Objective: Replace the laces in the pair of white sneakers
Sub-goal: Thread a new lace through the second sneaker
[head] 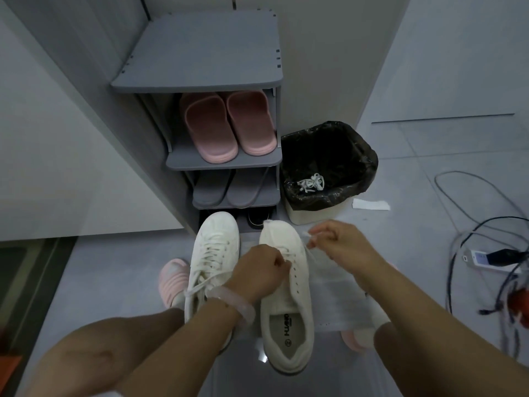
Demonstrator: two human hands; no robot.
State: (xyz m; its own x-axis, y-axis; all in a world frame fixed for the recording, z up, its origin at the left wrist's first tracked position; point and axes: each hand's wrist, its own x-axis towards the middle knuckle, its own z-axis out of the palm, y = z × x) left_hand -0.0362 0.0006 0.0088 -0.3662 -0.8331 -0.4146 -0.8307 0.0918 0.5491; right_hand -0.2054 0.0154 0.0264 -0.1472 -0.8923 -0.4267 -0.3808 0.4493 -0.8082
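- While the left sneaker (pixel 213 262) sits fully laced on the floor (pixel 114 282), the right sneaker (pixel 289 296) beside it is barely started, most eyelets bare.
- Left hand (pixel 259 272) curls over its lower eyelets, seemingly pinching the lace (pixel 310 245).
- Right hand (pixel 336 242) pinches the lace's free end just off the shoe's right edge.
- Shoe points away from the person, toe toward the shoe rack (pixel 200 81), so I'd guess threading runs heelward.
- Old laces (pixel 310 181) look binned already.
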